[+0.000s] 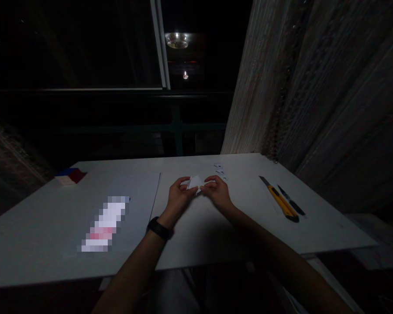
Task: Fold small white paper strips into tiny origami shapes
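Your left hand (180, 195) and right hand (218, 192) each have their grip pinched on the small white paper (195, 182), held between them over the table (190, 248), neither nearer; its long axis is unclear.

No lettering, number or sign is readable: the bright strip (105, 222) at the near left of the table (244, 181) is pixelated, its content illegible.

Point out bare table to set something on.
Bare: the table between right hand and yellow cutter, and its left front, nearer than the cube. Crowded: the middle, where left hand holds white paper beside the right, and around the cutter, with a dark tool alongside.
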Demonstrator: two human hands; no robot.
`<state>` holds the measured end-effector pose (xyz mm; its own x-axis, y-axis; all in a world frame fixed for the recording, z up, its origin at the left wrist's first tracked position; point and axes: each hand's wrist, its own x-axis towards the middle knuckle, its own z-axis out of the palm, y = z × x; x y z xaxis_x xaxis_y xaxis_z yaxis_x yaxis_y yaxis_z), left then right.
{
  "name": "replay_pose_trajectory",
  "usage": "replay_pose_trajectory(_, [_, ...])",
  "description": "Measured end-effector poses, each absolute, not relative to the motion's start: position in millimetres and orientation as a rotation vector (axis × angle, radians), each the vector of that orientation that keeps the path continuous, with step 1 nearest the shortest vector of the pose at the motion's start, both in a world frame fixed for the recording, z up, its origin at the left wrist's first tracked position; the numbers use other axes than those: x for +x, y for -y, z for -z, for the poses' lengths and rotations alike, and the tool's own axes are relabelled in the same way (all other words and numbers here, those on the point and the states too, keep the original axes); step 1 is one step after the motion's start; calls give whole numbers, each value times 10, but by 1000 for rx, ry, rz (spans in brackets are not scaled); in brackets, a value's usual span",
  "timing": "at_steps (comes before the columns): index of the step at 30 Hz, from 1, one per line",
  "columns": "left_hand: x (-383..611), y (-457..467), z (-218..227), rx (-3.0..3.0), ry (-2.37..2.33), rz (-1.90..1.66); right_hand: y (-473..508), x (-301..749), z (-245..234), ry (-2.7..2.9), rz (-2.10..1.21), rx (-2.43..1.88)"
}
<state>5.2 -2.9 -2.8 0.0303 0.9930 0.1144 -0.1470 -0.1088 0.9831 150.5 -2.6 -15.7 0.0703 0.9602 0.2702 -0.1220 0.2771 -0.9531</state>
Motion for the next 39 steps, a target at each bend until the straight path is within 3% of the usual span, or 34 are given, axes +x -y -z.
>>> replay_pose_trajectory(9, [119,73,-40,1224,-940,-1347,3,1519,186,1106,-1204,-841])
replay_pose_trajectory(39, [57,129,-119,1246,-1044,-1345,59,1465,119,1085,-1064,-947])
